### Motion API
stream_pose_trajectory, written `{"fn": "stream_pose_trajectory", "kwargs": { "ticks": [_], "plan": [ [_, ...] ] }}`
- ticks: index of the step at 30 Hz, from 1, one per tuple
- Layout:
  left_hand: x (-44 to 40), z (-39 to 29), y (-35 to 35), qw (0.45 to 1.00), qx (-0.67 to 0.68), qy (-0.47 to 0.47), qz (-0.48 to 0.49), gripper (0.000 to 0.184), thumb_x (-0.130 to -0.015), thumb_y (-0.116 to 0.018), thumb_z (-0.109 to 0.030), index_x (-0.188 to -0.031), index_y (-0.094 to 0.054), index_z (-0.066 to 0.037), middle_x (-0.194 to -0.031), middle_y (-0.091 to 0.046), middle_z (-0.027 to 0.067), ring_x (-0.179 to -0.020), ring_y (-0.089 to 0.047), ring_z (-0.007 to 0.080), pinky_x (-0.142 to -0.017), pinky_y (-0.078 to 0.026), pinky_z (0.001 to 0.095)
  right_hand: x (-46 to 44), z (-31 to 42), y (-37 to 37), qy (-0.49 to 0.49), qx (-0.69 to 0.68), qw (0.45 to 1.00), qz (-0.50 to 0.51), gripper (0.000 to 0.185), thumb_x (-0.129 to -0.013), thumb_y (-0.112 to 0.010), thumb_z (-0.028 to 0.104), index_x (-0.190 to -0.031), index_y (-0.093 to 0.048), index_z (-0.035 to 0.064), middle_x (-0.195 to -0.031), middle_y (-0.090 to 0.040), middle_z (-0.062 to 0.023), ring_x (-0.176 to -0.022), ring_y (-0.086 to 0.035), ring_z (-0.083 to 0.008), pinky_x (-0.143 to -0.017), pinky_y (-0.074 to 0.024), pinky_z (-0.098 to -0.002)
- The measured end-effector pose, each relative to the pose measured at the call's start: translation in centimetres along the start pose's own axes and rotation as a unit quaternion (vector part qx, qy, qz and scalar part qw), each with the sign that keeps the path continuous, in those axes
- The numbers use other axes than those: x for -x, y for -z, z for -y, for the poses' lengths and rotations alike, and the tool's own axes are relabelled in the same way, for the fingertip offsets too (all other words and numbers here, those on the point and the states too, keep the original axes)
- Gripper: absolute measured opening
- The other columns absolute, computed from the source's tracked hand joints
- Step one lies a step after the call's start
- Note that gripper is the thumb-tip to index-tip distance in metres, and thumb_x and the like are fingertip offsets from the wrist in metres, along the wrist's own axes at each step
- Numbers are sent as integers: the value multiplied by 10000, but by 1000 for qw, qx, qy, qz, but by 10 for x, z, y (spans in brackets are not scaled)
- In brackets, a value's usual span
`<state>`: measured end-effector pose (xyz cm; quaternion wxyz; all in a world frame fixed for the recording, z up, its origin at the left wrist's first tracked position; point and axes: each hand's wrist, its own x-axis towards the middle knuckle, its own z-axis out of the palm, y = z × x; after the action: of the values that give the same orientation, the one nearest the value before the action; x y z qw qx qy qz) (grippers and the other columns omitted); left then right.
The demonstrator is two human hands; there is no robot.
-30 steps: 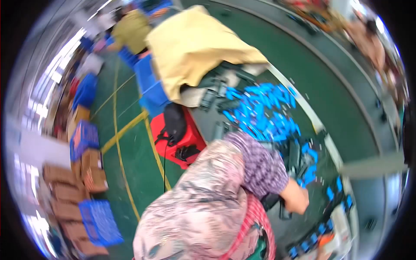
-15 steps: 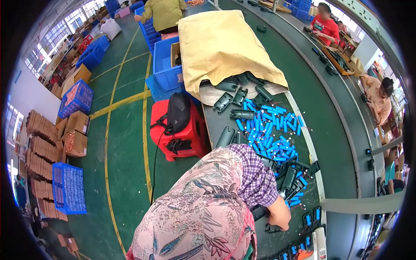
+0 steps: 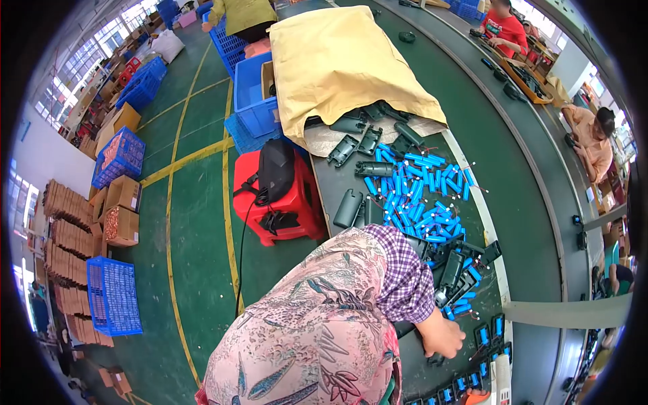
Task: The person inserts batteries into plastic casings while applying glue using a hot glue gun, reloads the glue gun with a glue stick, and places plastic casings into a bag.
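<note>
Left hand (image 3: 442, 336), bare: at the near part of the table (image 3: 334, 181), fingers curled downward over a dark piece (image 3: 435, 361); whether the grip grasps it cannot be told. Against half a second ago, the fingers reach further right and less of the piece shows. Right hand: not made out; grip cannot be told.

Sleeve (image 3: 408, 283): purple-and-white checked cloth, puckered; above it, pink leaf-printed fabric (image 3: 304, 324), smooth and rounded.

Cells (image 3: 418, 192): slim blue cylinders, glossy, thin-wired, in a loose pile beyond the hand; unchanged.

Casings (image 3: 452, 270): dark, hard, elongated shells, jumbled between hand and pile; also unchanged.

Filled casings (image 3: 482, 335): dark shells holding blue cells, lined up right of the hand and nearer.

Sack (image 3: 351, 64): creased yellow sheet material, far end, casings at its mouth.

Stool (image 3: 250, 196): red, glossy, left of the table, bearing a black bag (image 3: 278, 172).
</note>
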<state>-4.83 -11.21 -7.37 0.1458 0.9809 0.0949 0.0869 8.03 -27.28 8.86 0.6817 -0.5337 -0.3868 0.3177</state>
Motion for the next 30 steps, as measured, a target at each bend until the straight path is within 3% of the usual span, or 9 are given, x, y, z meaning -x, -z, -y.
{"fn": "stream_pose_trajectory", "kwargs": {
  "ticks": [4, 5, 7, 8, 9, 10, 13, 21, 30],
  "plan": [
    [15, 1, 7, 989, 63, 43, -124, 448, -726, -730, -308, -1031, -562, -27, -1031, -574, 181, -1009, -561, 370, -794, -514, 463, -71, -43, 46, 3, 40, 991, 127, 455, -849, -609, 63, -1281, -541, -62, -1284, -553, -212, -1138, -570, -299, -978, -468, -403],
    [16, 3, 4, 980, 126, 72, -133, 433, -662, -759, -236, -978, -568, -10, -973, -595, 198, -933, -589, 384, -784, -491, 491, -60, -47, 75, 0, 69, 988, 137, 462, -844, -620, 71, -1282, -546, -56, -1253, -576, -194, -1108, -586, -282, -957, -479, -390],
    [27, 7, 3, 961, 184, 48, -199, 351, -714, -671, -137, -1029, -570, -18, -1032, -594, 213, -979, -583, 400, -793, -492, 502, -9, -35, 125, -26, 158, 982, 105, 478, -832, -641, 87, -1283, -555, -45, -1191, -620, -160, -1046, -618, -249, -916, -499, -365],
    [26, 1, 9, 948, 258, 138, -126, 379, -748, -639, -123, -1110, -573, -32, -1110, -589, 203, -1051, -563, 397, -848, -492, 498, -19, -43, 119, -54, 207, 973, 83, 486, -827, -652, 95, -1284, -559, -39, -1160, -642, -142, -1016, -633, -232, -895, -509, -352],
    [31, -3, 14, 948, 237, 148, -150, 453, -749, -676, -104, -1185, -565, -53, -1159, -585, 182, -1101, -541, 394, -901, -485, 482, -51, -65, 121, -93, 252, 961, 68, 493, -821, -663, 103, -1285, -564, -34, -1129, -664, -125, -985, -649, -216, -874, -519, -339],
    [26, -3, 29, 963, 195, 145, -113, 500, -727, -728, -83, -1199, -564, -61, -1156, -593, 163, -1102, -540, 387, -925, -481, 464, -41, -29, 74, -133, 56, 989, 39, 560, -757, -671, 154, -1269, -573, -51, -1132, -667, -140, -993, -654, -224, -864, -513, -317],
    [13, -6, 38, 969, 159, 150, -119, 511, -711, -799, -106, -1157, -554, -56, -1143, -607, 137, -1089, -551, 352, -902, -488, 425, -40, -17, 67, -124, 32, 990, 52, 651, -692, -624, 182, -1267, -516, -102, -1061, -648, -171, -1001, -625, -265, -948, -473, -395],
    [-19, 12, 29, 970, 99, 152, -161, 512, -706, -825, -131, -1121, -539, -42, -1098, -584, 132, -1058, -556, 341, -873, -494, 415, -32, -29, 83, -147, 26, 989, 18, 658, -667, -592, 145, -1268, -503, -105, -1047, -641, -185, -1008, -620, -280, -953, -474, -403],
    [-33, 25, 22, 962, 116, 150, -196, 533, -673, -844, -141, -1115, -559, -56, -1096, -585, 137, -1046, -548, 347, -879, -482, 438, -32, -44, 84, -155, -9, 985, 73, 660, -670, -632, 132, -1282, -518, -88, -1099, -644, -164, -1019, -629, -262, -936, -487, -394]
  ]
}}
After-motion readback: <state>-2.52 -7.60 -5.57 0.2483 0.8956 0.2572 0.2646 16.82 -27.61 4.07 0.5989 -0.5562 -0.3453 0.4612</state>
